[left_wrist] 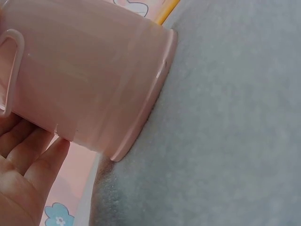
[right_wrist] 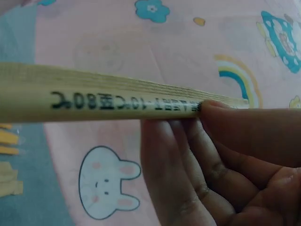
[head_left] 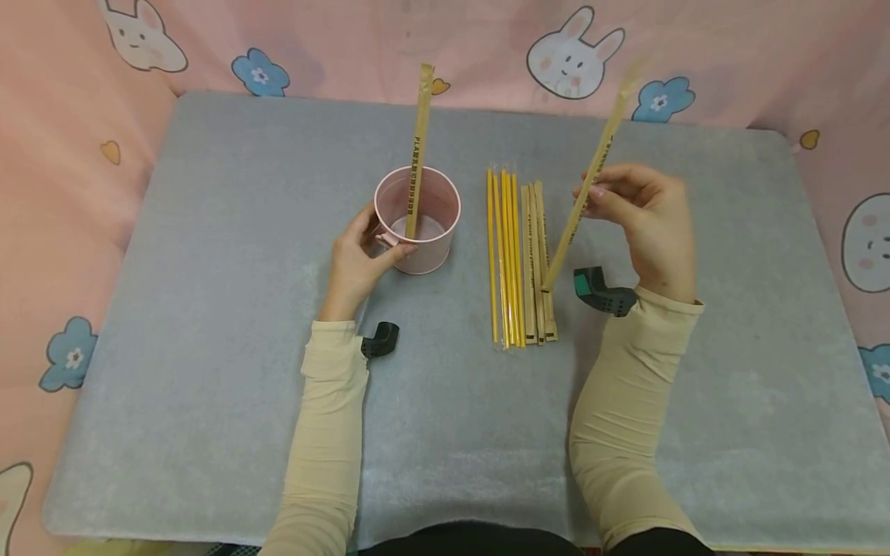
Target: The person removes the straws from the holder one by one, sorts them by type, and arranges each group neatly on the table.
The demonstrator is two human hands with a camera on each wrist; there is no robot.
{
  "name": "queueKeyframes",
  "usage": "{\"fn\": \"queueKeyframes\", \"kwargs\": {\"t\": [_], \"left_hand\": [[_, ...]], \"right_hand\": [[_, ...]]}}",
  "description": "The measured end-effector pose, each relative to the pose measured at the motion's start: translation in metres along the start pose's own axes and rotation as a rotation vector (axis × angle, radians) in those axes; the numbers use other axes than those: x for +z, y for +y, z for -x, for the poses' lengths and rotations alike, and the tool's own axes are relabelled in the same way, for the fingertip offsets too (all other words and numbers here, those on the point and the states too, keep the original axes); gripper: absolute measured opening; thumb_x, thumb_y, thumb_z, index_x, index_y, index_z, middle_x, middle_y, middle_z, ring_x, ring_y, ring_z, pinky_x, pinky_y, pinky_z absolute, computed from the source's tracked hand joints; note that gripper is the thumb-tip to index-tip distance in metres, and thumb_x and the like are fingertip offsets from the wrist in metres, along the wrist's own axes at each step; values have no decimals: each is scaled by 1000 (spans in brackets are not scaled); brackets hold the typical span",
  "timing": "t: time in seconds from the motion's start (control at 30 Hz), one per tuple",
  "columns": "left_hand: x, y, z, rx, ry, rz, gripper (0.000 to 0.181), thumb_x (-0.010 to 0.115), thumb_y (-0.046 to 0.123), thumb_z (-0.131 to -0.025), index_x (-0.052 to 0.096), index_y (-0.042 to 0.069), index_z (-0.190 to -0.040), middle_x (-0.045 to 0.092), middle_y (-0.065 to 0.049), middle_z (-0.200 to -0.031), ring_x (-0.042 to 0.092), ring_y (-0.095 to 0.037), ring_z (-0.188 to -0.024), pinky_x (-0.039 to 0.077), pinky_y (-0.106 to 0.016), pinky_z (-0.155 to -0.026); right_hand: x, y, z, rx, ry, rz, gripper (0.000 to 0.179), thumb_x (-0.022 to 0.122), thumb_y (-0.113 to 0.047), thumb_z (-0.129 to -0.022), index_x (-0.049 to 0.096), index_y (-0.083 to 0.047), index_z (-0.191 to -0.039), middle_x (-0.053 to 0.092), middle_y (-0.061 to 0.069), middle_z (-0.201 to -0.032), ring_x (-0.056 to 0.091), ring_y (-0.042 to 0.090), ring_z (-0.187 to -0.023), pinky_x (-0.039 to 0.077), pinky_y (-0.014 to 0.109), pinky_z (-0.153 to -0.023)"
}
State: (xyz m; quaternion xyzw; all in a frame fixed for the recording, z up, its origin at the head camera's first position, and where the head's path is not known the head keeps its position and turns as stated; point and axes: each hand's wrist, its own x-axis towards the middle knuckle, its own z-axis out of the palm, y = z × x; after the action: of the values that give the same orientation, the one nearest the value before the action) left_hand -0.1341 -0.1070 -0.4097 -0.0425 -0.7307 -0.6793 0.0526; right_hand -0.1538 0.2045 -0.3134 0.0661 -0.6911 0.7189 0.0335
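Observation:
A pink bucket-like cup [head_left: 422, 259] with a small side handle stands on the table, and my left hand [head_left: 350, 266] grips its left side, thumb at the rim. One paper-wrapped straw [head_left: 419, 147] leans upright inside the cup. In the left wrist view, fingers [left_wrist: 44, 165] rest against the cup wall. Above the table to the right, my right hand [head_left: 653, 220] pinches another paper-wrapped straw [right_wrist: 103, 103] between thumb and fingers. That straw slants, its lower end overlapping several paper-wrapped straws [head_left: 531, 255] on the table. Beside those lie several yellow straws [head_left: 514, 270] in clear wrapping.
A grey cloth covers the table [head_left: 208, 309]. Pink curtains [head_left: 473, 46] with rabbits and flowers hang along its back and sides. Each wrist bears a small black camera mount, one on the left [head_left: 381, 340] and one on the right [head_left: 605, 293].

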Motion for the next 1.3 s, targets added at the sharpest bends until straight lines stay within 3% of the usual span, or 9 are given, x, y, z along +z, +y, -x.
{"fn": "queueKeyframes", "kwargs": {"t": [0.1,0.23,0.33,0.4,0.83,1.3], "left_hand": [[0,0,0,5,2,-6,70,79,-1,-73,46,-6,-135,55,-21,-128,53,-28,-117,40,-28,-100],[0,0,0,7,5,-19,71,79,-2,-72,46,-5,-135,55,-21,-128,53,-28,-116,41,-27,-99],[0,0,0,5,6,-22,71,79,-3,-72,46,-5,-135,55,-21,-128,53,-28,-116,41,-27,-99],[1,0,0,7,6,-25,71,79,-3,-72,46,-5,-135,55,-21,-128,53,-29,-116,41,-27,-99],[0,-1,1,12,2,8,70,79,-2,-73,47,-5,-135,54,-20,-129,52,-28,-118,39,-28,-101],[1,-1,0,3,3,13,70,79,-4,-72,47,-6,-134,54,-21,-128,52,-29,-118,40,-28,-101]], "right_hand": [[-4,3,-1,64,-35,86,14,61,6,-87,64,14,-98,69,10,-85,65,19,-74,54,25,-70],[-6,6,-3,149,-98,307,12,58,5,-90,65,8,-98,69,0,-83,66,12,-73,54,22,-69],[-6,8,-4,184,-148,440,14,57,2,-92,63,10,-101,68,-5,-83,66,10,-73,54,22,-69],[-7,11,-5,207,-180,474,16,56,1,-92,61,12,-103,68,-5,-83,66,9,-74,54,23,-70],[-23,32,-13,398,-317,495,19,53,-2,-94,58,14,-104,66,0,-83,64,15,-73,55,29,-70],[-36,52,-17,525,-323,482,24,54,-2,-94,57,18,-108,65,0,-76,64,9,-65,55,25,-65]]}}
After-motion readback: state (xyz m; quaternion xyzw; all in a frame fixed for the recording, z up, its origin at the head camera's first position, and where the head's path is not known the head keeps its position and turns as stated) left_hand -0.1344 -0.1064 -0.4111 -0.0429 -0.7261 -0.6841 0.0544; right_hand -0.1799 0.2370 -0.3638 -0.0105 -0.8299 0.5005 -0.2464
